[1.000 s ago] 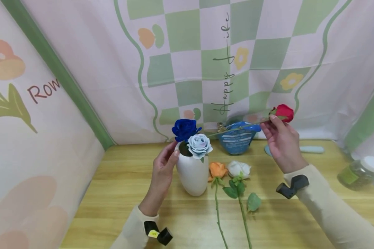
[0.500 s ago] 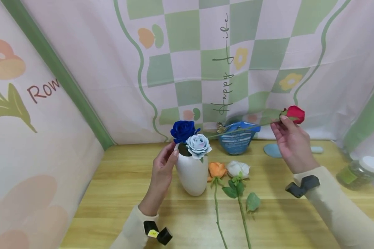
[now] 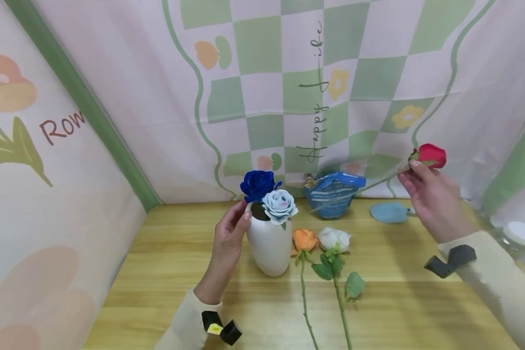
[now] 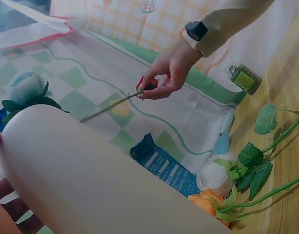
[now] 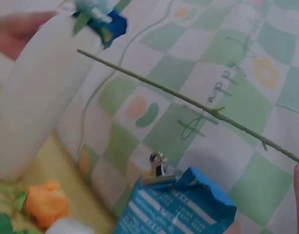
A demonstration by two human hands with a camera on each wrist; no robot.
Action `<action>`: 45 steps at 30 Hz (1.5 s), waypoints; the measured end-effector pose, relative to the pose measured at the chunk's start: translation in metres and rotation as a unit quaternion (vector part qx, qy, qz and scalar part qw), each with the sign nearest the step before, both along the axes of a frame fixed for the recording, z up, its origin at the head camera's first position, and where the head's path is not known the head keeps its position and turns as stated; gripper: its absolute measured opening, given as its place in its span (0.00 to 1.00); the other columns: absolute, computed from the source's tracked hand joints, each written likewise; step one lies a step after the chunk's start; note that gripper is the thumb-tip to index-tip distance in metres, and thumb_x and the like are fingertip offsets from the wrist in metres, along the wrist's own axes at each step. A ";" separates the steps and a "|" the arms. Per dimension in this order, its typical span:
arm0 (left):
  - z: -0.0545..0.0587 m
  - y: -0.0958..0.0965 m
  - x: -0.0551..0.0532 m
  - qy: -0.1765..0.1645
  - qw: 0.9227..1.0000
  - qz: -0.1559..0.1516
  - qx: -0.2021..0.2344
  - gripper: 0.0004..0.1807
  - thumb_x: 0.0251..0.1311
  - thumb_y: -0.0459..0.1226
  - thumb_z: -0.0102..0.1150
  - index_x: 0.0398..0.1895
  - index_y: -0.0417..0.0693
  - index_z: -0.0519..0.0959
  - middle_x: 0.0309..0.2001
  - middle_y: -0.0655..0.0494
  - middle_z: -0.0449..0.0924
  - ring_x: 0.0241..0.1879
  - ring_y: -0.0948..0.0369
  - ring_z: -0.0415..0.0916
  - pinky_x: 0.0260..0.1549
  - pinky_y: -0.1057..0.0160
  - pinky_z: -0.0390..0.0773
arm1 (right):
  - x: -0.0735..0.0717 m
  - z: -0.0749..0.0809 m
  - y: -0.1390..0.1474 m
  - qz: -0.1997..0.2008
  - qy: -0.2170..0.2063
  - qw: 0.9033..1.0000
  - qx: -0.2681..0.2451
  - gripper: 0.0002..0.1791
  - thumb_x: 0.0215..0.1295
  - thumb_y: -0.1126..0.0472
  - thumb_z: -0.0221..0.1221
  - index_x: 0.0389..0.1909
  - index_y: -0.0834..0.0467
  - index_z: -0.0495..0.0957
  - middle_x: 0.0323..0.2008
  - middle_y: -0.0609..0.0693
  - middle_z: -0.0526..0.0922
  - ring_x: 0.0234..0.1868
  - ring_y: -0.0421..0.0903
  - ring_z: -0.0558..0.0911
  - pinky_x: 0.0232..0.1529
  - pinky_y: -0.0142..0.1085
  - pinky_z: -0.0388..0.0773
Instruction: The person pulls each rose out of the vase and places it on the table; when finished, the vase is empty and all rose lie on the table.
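A white vase [image 3: 269, 250] stands upright on the wooden table, a dark blue rose [image 3: 258, 185] and a pale blue rose [image 3: 280, 206] at its mouth. My left hand [image 3: 228, 238] grips the vase's upper left side, thumb near the rim. To the right, my right hand [image 3: 435, 201] pinches a red rose [image 3: 433, 156] just below its bloom, above the table. Its long green stem [image 5: 164, 88] slants down toward the vase; in the right wrist view the stem's tip shows free, outside the vase. An orange rose [image 3: 305, 240] and a white rose [image 3: 334, 239] lie beside the vase.
Behind the roses sits a blue bag [image 3: 332, 197] with a metal clip [image 5: 158, 168]. A light blue trowel-like tool [image 3: 388, 213] lies at the back right, near a white-lidded jar [image 4: 245, 78]. A loose green leaf [image 3: 355, 285] is on the table. Patterned cloth hangs behind.
My right hand has moved to the right with the red rose, drawing the stem's end away from the vase. The left hand and vase stay in place.
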State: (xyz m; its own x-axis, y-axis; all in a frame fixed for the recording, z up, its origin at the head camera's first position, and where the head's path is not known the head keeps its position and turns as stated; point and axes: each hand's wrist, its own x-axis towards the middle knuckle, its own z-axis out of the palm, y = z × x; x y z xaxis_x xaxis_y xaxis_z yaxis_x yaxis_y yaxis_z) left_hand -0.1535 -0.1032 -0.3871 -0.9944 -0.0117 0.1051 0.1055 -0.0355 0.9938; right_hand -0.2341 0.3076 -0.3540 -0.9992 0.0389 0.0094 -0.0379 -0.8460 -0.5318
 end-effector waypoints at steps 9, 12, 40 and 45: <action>0.000 0.000 0.000 -0.005 1.000 -0.004 -0.005 0.25 0.73 0.44 0.50 0.70 0.46 0.69 0.67 0.48 0.72 0.60 0.57 0.68 0.58 0.68 0.73 | 0.009 0.009 0.004 0.020 -0.020 0.983 0.181 0.09 0.66 0.75 0.58 0.39 0.64 0.85 0.33 0.54 0.89 0.35 0.47 0.90 0.40 0.38 0.86; 0.000 0.000 0.000 -0.005 1.000 -0.005 -0.005 0.26 0.73 0.44 0.50 0.70 0.46 0.69 0.67 0.48 0.72 0.61 0.56 0.68 0.60 0.66 0.73 | 0.013 0.011 0.004 0.042 -0.034 0.966 0.253 0.08 0.66 0.73 0.59 0.38 0.61 0.85 0.34 0.52 0.90 0.35 0.45 0.90 0.39 0.35 0.86; -0.002 -0.001 -0.001 -0.006 1.000 -0.002 0.004 0.26 0.72 0.43 0.51 0.70 0.47 0.69 0.66 0.48 0.72 0.60 0.57 0.68 0.58 0.68 0.73 | 0.024 -0.053 -0.033 0.248 -0.076 0.728 0.634 0.26 0.69 0.63 0.60 0.57 0.76 0.62 0.31 0.47 0.87 0.31 0.42 0.88 0.39 0.39 0.87; 0.000 -0.001 0.000 -0.011 1.000 -0.003 0.004 0.25 0.72 0.44 0.51 0.70 0.49 0.69 0.67 0.50 0.72 0.61 0.57 0.68 0.60 0.66 0.73 | 0.026 -0.065 -0.035 0.246 -0.083 0.707 0.657 0.31 0.68 0.63 0.60 0.61 0.79 0.59 0.32 0.51 0.86 0.28 0.41 0.87 0.36 0.39 0.87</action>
